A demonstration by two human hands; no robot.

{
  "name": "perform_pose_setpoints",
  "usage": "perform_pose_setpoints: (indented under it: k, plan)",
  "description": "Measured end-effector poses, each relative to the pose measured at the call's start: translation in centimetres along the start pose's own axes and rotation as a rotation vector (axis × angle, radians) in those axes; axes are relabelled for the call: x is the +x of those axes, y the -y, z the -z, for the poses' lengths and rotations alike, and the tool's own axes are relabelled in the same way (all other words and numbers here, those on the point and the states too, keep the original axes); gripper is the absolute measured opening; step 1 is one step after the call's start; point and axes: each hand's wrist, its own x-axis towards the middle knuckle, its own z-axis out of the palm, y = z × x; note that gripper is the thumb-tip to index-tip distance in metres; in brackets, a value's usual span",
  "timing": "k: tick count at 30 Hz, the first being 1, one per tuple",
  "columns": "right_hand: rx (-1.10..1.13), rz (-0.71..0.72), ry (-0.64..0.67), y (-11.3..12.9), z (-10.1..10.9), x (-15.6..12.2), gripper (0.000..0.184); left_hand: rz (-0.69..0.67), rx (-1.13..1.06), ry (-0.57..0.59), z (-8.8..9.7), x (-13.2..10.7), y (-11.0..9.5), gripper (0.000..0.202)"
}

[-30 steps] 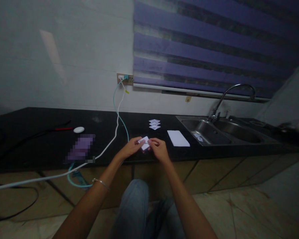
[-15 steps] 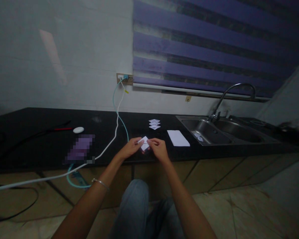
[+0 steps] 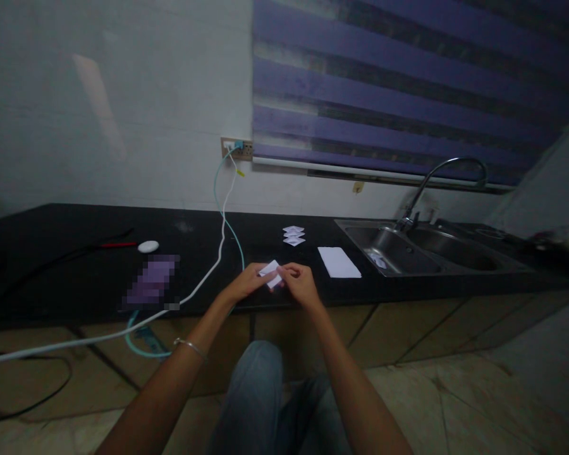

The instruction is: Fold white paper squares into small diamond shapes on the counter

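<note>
A small folded piece of white paper (image 3: 272, 277) is held between my two hands, just above the front part of the dark counter. My left hand (image 3: 249, 282) grips its left side, the thumb lying on top. On the right edge, my right hand (image 3: 299, 280) pinches the paper between thumb and fingers. Beyond my hands lie several folded white paper pieces (image 3: 294, 236) with pointed ends, in a short overlapping row. To the right of my right hand rests a stack of white paper sheets (image 3: 339, 262).
A double steel sink (image 3: 360, 243) with a curved tap (image 3: 424, 183) is set into the counter (image 3: 194, 221) at right. A white cable (image 3: 213, 268) and a teal cable (image 3: 239, 243) run from the wall socket (image 3: 244, 150). At left are a white oval object (image 3: 148, 246) and a blurred-out purple item (image 3: 152, 279).
The folded paper has turned slightly and shifted a little left in my hands. My right fingers have moved along its right edge. The other things stay put.
</note>
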Motion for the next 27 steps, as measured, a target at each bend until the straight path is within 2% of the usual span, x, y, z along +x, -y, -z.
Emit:
perform_pose_setpoints:
  k: [5,12,17,21,27]
  plan:
    - [0.028,0.001,0.015,0.2,0.1,-0.1,0.030,-0.013,-0.050,0.006,0.2,-0.2,-0.2,0.040]
    - [0.072,0.010,-0.010,0.2,0.5,0.0,0.031,0.035,-0.027,-0.220,0.0,0.2,0.7,0.043]
    - [0.120,-0.031,-0.009,0.1,0.7,0.0,0.033,0.085,-0.001,-0.161,-0.1,0.3,1.2,0.063]
    - [0.193,-0.068,0.016,0.2,0.7,-0.1,0.032,0.034,0.038,-0.135,-0.2,0.1,1.1,0.061]
    - [0.251,-0.051,0.003,0.0,0.8,0.0,0.035,0.119,-0.002,-0.124,0.0,0.7,2.0,0.074]
